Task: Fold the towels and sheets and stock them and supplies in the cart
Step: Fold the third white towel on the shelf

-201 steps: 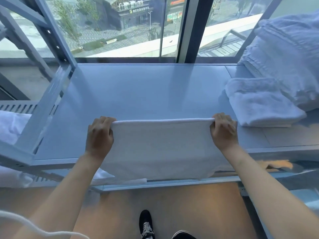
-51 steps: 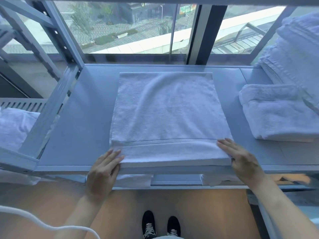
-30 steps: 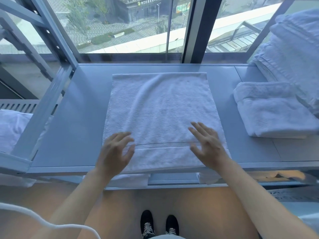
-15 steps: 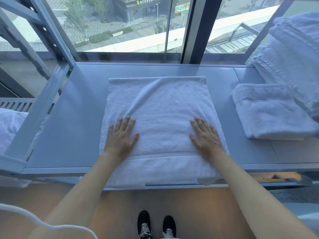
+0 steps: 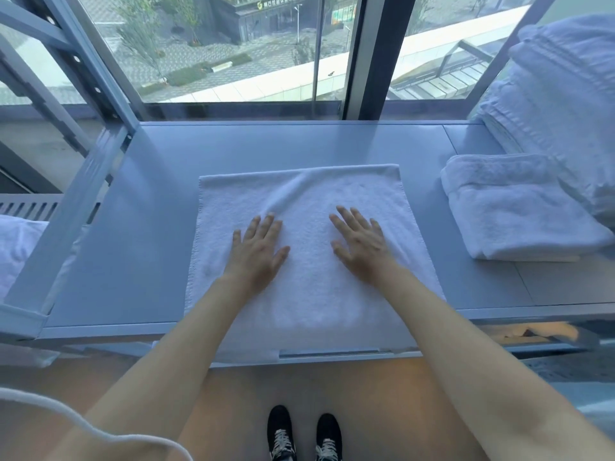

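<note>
A white towel [image 5: 309, 191] lies folded flat on the grey cart top [image 5: 139, 247], its near edge hanging over the front rim. My left hand [image 5: 258, 251] presses flat on the towel's left middle with fingers spread. My right hand [image 5: 361, 244] presses flat on its right middle, fingers straight. A soft crease runs from the towel's far edge toward my left fingertips.
A folded white towel [image 5: 519, 214] sits on the cart top at the right, with a taller stack of white linen [image 5: 559, 104] behind it. A grey metal frame [image 5: 66, 201] slants along the left edge. White bedding [image 5: 16, 254] lies lower left. A window stands behind.
Both hands have slid forward and inward over the towel, smoothing it. The towel has shifted toward me, its near edge now hanging over the front rim.
</note>
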### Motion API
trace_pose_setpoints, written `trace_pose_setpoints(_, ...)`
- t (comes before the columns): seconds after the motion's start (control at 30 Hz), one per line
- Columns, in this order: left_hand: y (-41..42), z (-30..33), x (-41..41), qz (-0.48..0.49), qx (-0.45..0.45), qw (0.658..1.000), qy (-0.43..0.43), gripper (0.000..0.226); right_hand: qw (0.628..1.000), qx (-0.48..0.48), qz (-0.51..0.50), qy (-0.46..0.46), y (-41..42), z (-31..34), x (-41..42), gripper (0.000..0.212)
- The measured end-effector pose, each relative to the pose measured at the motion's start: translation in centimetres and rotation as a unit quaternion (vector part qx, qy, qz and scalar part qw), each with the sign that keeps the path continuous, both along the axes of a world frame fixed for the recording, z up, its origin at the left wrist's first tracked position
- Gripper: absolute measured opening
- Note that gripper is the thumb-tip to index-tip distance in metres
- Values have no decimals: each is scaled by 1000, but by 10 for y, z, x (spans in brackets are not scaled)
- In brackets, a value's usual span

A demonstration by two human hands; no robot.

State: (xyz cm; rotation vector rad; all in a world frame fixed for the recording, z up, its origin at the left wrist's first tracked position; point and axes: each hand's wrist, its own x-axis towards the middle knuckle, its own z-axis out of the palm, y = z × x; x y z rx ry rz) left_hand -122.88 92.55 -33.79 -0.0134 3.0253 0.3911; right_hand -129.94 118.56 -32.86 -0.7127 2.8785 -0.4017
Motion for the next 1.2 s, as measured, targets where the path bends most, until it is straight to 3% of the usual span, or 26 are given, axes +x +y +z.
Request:
trace_pose_setpoints(0.2,-39,-19,16,64,-14,998,17,70,999,30,-32,-2,56,-11,-10,63)
trace_pose_setpoints(0.47,-24,-16,65,25,-14,1000,9,79,998,30,-44,-13,80,-15,63,64)
trace_pose_setpoints(0.73,-6,-20,133,3,-28,999,17,73,999,15,-44,11,106,-23,143,64)
trace_pose_setpoints(0.93,-5,-13,114,18,-29,999,1,75,999,26,-41,10,102,-23,115,67)
trace_pose_setpoints(1.2,-7,-16,144,-7,-17,999,34,72,998,22,50,35,130,-23,117,74)
